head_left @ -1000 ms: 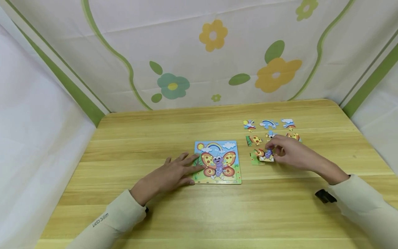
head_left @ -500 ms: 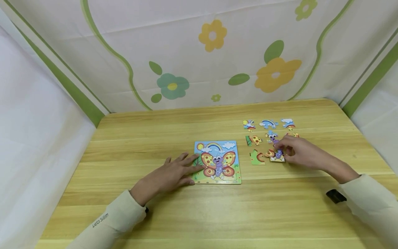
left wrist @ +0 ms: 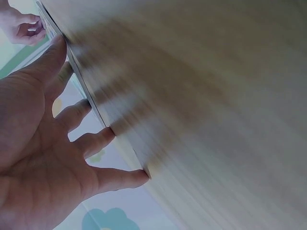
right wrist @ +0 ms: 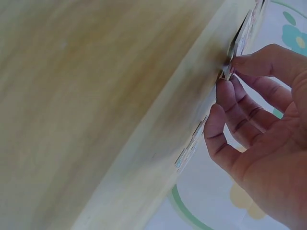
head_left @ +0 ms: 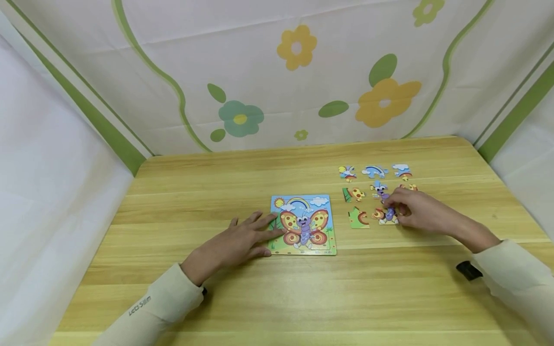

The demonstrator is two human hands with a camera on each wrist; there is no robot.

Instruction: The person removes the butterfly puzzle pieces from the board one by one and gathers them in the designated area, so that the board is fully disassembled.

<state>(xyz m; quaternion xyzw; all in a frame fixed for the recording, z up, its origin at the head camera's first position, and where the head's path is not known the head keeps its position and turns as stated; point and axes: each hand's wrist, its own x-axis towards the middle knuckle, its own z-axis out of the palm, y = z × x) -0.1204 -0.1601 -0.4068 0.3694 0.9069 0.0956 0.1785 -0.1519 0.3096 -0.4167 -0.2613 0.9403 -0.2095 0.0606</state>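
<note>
My right hand (head_left: 417,214) pinches a jigsaw piece (head_left: 388,217) with the purple body and white feet of a butterfly, low over the table. In the right wrist view the thumb and fingertips hold that piece (right wrist: 238,40) by its edge, slightly tilted. Just left of it lies a green corner piece (head_left: 358,219), and above it a piece with the butterfly's face (head_left: 380,191). Spread fingers of my left hand (head_left: 235,245) rest on the left side of a square butterfly puzzle board (head_left: 303,226). The left wrist view shows this hand (left wrist: 57,129) from the palm side.
More loose pieces are laid out in rows: a sun piece (head_left: 347,173), a rainbow piece (head_left: 374,171), a cloud piece (head_left: 402,171) and a spotted wing piece (head_left: 353,194). Another wing piece (head_left: 408,187) is partly behind the right hand. A flowered cloth (head_left: 268,86) hangs behind the wooden table (head_left: 303,298).
My right hand has carried the purple-body jigsaw piece rightward, away from the green corner piece it overlapped, to below the face piece. The left hand stays on the board.
</note>
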